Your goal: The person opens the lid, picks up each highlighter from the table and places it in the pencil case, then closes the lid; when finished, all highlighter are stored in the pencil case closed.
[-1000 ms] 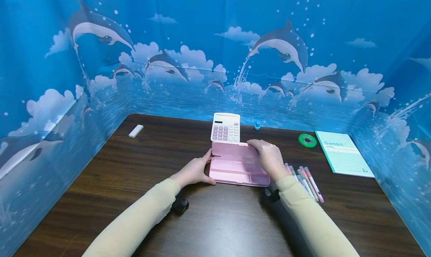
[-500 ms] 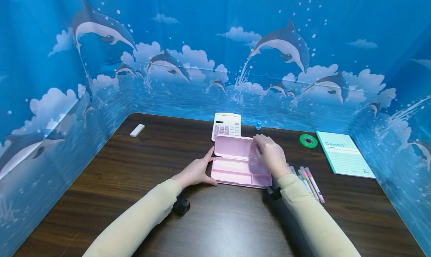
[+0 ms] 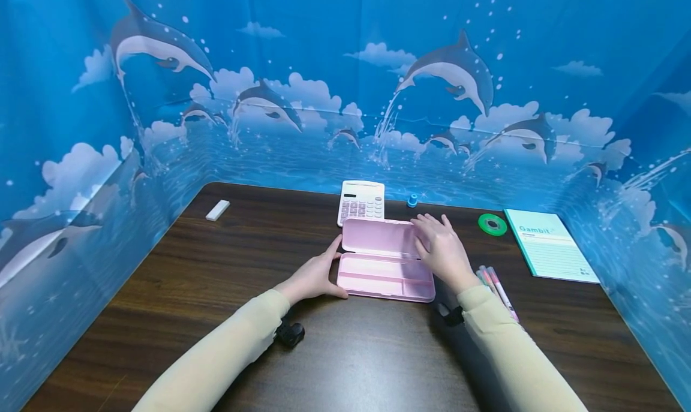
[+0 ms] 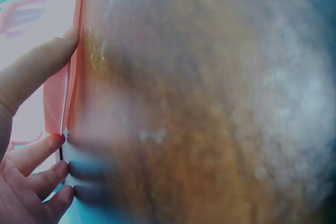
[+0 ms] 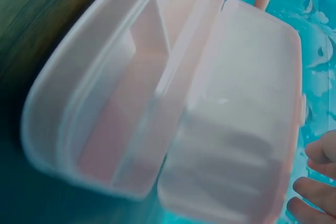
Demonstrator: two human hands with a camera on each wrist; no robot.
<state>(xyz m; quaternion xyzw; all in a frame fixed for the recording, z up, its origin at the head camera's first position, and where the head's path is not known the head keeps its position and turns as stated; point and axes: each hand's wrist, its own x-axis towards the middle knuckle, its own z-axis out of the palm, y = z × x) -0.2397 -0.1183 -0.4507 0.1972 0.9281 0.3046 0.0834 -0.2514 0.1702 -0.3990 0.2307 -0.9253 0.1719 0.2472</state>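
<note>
A pink pencil case [image 3: 378,275] lies open on the dark wooden table [image 3: 216,292], its tray empty. Its lid [image 3: 378,238] is folded back and leans on the calculator's near edge. My left hand [image 3: 315,274] grips the case's left end between thumb and fingers; the left wrist view shows the thumb [image 4: 42,61] on the case edge [image 4: 52,98]. My right hand [image 3: 442,250] rests with spread, straight fingers at the lid's right end. The right wrist view shows the tray [image 5: 121,114], the lid [image 5: 241,124] and my right fingertips [image 5: 315,182] beside it.
A white-and-pink calculator [image 3: 362,201] sits just behind the case, with a small blue object [image 3: 412,201] to its right. Further right are a green tape roll [image 3: 492,224] and a teal notebook [image 3: 550,244]. Several pens [image 3: 499,286] lie by my right wrist. A white eraser [image 3: 218,210] is far left.
The lid swung from nearly upright to lying back. My right hand let go of its rim, shifted right and spread its fingers. The left hand stayed put.
</note>
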